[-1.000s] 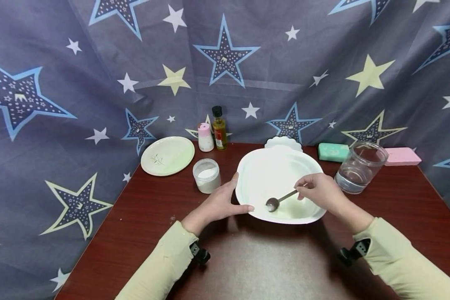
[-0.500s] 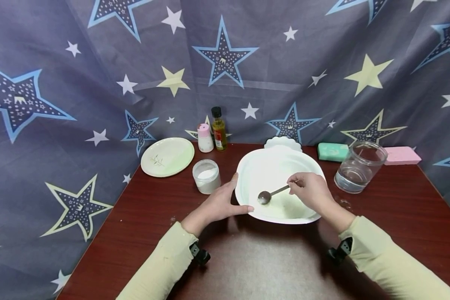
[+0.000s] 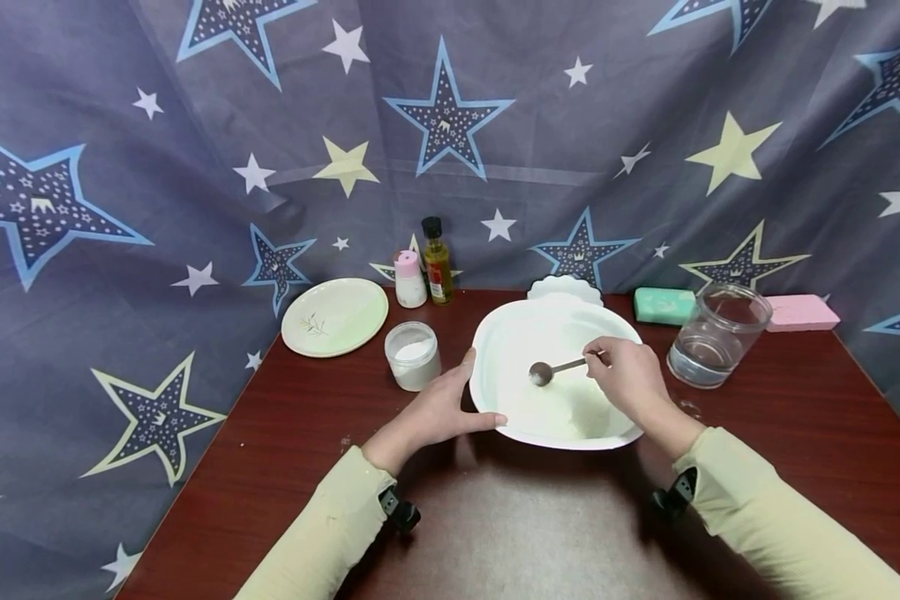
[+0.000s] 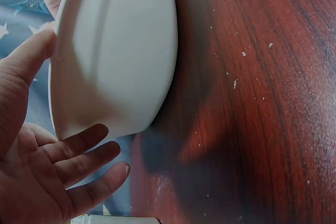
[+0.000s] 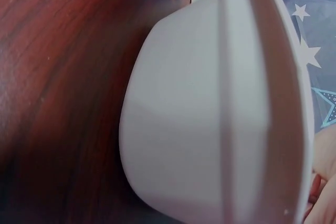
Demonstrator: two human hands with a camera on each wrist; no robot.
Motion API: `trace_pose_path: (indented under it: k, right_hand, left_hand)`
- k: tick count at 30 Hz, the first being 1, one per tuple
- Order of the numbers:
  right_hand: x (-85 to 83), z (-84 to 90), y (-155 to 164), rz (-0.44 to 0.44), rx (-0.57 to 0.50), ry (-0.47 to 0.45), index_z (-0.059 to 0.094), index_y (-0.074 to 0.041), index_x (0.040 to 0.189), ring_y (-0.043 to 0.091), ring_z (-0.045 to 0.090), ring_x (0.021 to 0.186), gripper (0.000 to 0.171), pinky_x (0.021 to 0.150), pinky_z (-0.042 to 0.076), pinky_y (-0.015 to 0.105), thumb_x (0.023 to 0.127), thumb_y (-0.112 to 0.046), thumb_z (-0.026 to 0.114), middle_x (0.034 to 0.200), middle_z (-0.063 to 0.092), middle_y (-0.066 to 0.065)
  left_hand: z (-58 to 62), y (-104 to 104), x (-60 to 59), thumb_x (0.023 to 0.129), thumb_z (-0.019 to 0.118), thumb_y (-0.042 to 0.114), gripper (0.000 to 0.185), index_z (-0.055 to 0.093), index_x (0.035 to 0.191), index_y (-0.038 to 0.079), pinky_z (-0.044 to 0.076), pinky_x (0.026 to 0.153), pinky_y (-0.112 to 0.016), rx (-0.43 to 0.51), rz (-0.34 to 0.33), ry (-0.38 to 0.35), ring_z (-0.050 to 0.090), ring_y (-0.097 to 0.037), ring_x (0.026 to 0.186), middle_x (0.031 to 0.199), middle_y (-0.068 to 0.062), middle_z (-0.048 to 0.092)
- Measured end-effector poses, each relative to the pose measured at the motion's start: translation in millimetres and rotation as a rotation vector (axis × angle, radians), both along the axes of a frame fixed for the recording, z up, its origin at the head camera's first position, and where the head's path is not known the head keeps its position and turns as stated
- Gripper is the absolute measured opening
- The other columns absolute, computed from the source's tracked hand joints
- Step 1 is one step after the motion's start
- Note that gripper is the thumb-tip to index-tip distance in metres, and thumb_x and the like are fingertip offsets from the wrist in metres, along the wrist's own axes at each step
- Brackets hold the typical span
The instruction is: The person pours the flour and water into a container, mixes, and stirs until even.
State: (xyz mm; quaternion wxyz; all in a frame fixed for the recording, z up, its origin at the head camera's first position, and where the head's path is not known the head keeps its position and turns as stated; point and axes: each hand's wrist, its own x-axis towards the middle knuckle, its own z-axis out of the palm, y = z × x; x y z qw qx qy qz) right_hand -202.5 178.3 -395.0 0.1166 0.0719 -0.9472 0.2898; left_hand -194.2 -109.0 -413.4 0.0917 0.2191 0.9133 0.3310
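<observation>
A white basin point(image 3: 525, 333) stands at the middle of the table. My left hand point(image 3: 438, 404) rests on its left side, thumb laid on the front rim; in the left wrist view the other visible fingers point(image 4: 86, 163) lie extended and loose near the outer wall. My right hand point(image 3: 630, 379) pinches the handle of a dark metal spoon point(image 3: 542, 373), its bowl inside the basin with something whitish in it. What lies on the basin's bottom is hard to make out. In the right wrist view the basin's wall hides most of the right hand point(image 5: 324, 182).
Left of the basin is a clear jar point(image 3: 414, 358) of white powder. Behind stand a plate point(image 3: 335, 317), a pink-capped shaker point(image 3: 409, 279) and an oil bottle point(image 3: 438, 262). A scalloped white dish point(image 3: 565, 287), green block point(image 3: 663, 306), glass water jar point(image 3: 712, 342) and pink block point(image 3: 801, 312) line the back right.
My right hand moved left with the spoon. The spoon's bowl swung left and back, then slightly right and farther from me. My left hand stayed at the basin.
</observation>
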Motion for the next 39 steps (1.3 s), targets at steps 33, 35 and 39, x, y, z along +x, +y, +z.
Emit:
trace_pose_path:
  k: [33,35,39]
  right_hand:
    - [16.6,28.5,47,0.077,0.224,0.017,0.074,-0.006,0.083,0.026,0.06,0.064,0.013,0.064,0.046,0.048,0.085,0.0,0.062,0.077,0.07,0.008]
    - [18.0,29.6,48,0.093,0.226,0.002,0.074,-0.006,0.082,0.023,0.058,0.062,0.012,0.064,0.046,0.046,0.084,-0.001,0.063,0.076,0.069,0.007]
    - [19.7,31.8,46,0.115,0.217,-0.073,0.074,-0.006,0.085,0.017,0.054,0.058,0.012,0.06,0.044,0.039,0.086,-0.003,0.063,0.073,0.067,0.003]
  left_hand:
    - [-1.9,0,-0.6,0.077,0.077,0.054,0.114,0.01,0.157,0.008,0.033,0.109,-0.039,0.017,-0.007,0.001,0.034,-0.022,0.139,0.158,-0.011,0.026]
    - [-1.4,0,-0.4,0.077,0.077,0.054,0.114,0.01,0.157,0.008,0.033,0.109,-0.039,0.016,-0.006,-0.003,0.034,-0.022,0.139,0.158,-0.011,0.025]
    - [-0.1,0,0.0,0.077,0.077,0.054,0.114,0.009,0.157,0.008,0.033,0.109,-0.039,0.015,-0.002,-0.012,0.034,-0.022,0.139,0.158,-0.011,0.025]
